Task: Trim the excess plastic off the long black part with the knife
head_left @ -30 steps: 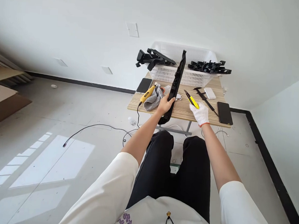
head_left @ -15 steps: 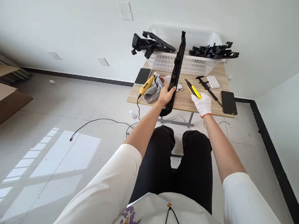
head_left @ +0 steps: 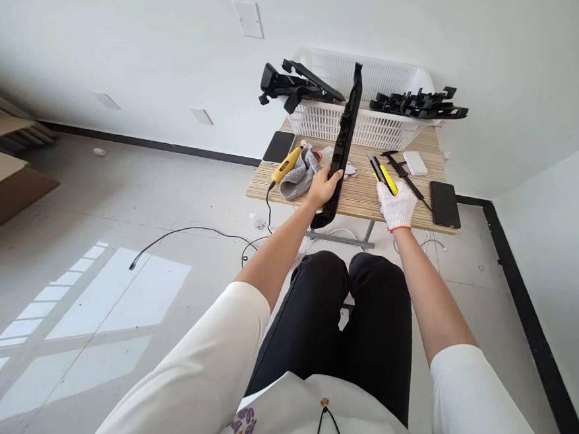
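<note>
Gripped near its lower end by my bare left hand (head_left: 324, 186), a long black plastic part (head_left: 346, 132) stands nearly upright over the front of the table. My right hand (head_left: 398, 205) wears a white knit glove with an orange cuff edge. Its fingers are closed around a yellow and black utility knife (head_left: 385, 179), the blade end pointing up and left, apart from the plastic part. Beside my left hand lie a grey cloth (head_left: 299, 176) and a yellow corded rotary tool (head_left: 286, 164). A black caliper (head_left: 405, 175) rests just behind the knife.
At the table's back stands a white plastic basket (head_left: 320, 122), with black plastic parts (head_left: 303, 86) on its left rim and more black parts (head_left: 419, 104) on its right. Phones (head_left: 444, 203) lie at both sides of the wooden table (head_left: 360, 199). A black cable (head_left: 189, 228) crosses the floor.
My right hand has moved slightly right and down with the knife, which is turned more upright. My left hand still holds the black part in nearly the same pose. My knees have come closer together.
</note>
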Available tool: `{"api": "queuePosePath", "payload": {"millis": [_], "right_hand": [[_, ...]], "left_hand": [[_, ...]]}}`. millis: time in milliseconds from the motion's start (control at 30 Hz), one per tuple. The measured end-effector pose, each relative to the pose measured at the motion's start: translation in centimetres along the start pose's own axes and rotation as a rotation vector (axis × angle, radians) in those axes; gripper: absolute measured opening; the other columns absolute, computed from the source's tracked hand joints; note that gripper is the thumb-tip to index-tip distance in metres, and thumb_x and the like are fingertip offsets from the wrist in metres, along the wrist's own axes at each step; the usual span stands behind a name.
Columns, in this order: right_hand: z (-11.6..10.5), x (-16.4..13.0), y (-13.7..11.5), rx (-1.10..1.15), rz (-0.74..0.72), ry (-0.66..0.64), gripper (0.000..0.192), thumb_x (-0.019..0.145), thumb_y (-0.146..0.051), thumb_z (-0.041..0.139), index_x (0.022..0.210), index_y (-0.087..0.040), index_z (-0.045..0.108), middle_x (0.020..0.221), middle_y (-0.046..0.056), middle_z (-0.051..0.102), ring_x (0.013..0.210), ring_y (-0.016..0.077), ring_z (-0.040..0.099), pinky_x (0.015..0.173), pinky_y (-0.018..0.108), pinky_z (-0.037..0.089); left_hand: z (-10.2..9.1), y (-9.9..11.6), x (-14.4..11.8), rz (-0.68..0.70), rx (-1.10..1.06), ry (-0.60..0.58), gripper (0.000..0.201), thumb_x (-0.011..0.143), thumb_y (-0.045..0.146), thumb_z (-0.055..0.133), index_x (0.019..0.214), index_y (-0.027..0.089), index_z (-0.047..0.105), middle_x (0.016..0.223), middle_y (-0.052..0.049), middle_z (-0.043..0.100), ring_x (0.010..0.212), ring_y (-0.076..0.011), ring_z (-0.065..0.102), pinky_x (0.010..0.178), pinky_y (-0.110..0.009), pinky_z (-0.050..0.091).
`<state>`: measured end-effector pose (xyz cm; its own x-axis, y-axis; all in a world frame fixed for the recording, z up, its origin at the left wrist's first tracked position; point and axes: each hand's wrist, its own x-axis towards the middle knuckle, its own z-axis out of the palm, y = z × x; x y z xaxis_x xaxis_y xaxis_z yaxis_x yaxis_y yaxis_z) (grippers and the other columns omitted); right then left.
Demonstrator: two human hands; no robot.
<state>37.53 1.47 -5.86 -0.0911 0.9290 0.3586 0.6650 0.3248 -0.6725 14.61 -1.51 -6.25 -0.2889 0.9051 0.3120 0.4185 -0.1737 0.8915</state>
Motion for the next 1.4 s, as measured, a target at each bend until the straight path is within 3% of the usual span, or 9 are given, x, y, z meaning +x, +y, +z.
{"api": "queuePosePath", "payload": {"millis": [167,467,1033,1400], "right_hand": [[-0.5,-0.5,-0.9,-0.017,0.11,0.048,0.044,0.09,-0.063,0.054,0.082,-0.021,0.066,0.069,0.005,0.065,0.07,0.0218,0.063,0.063,0.031,0.046],[-0.5,-0.6,-0.8,-0.039,0.09,0.1,0.043,0.084,-0.065,0.058,0.078,-0.023,0.066,0.067,0.004,0.065,0.067,0.0221,0.06,0.067,0.033,0.042],[0.1,0.1,0.0,-0.027,0.094,0.066,0.045,0.083,-0.066,0.061,0.083,-0.022,0.069,0.074,0.006,0.071,0.074,0.0232,0.067,0.069,0.031,0.047],[0.2,0.5,0.2,0.013,0.127,0.018,0.045,0.086,-0.067,0.057,0.078,-0.023,0.064,0.068,0.005,0.068,0.065,0.0214,0.066,0.06,0.028,0.046]], "left_hand": [[0.0,0.6,-0.2,-0.037,0.018,-0.021,0.025,0.096,0.037,0.058,0.098,0.015,0.071,0.094,-0.01,0.077,0.099,-0.0309,0.071,0.093,-0.039,0.052],[0.1,0.4,0.2,-0.017,-0.011,-0.015,0.023,0.096,0.038,0.058,0.094,0.017,0.069,0.092,-0.008,0.076,0.094,-0.0279,0.07,0.09,-0.038,0.053],[0.2,0.1,0.4,-0.021,-0.013,0.053,0.023,0.096,0.04,0.059,0.09,0.019,0.069,0.088,-0.006,0.075,0.092,-0.027,0.07,0.09,-0.037,0.052],[0.1,0.3,0.3,-0.037,-0.021,0.095,0.021,0.095,0.037,0.06,0.085,0.019,0.066,0.082,-0.005,0.072,0.086,-0.0266,0.068,0.087,-0.038,0.052]]}}
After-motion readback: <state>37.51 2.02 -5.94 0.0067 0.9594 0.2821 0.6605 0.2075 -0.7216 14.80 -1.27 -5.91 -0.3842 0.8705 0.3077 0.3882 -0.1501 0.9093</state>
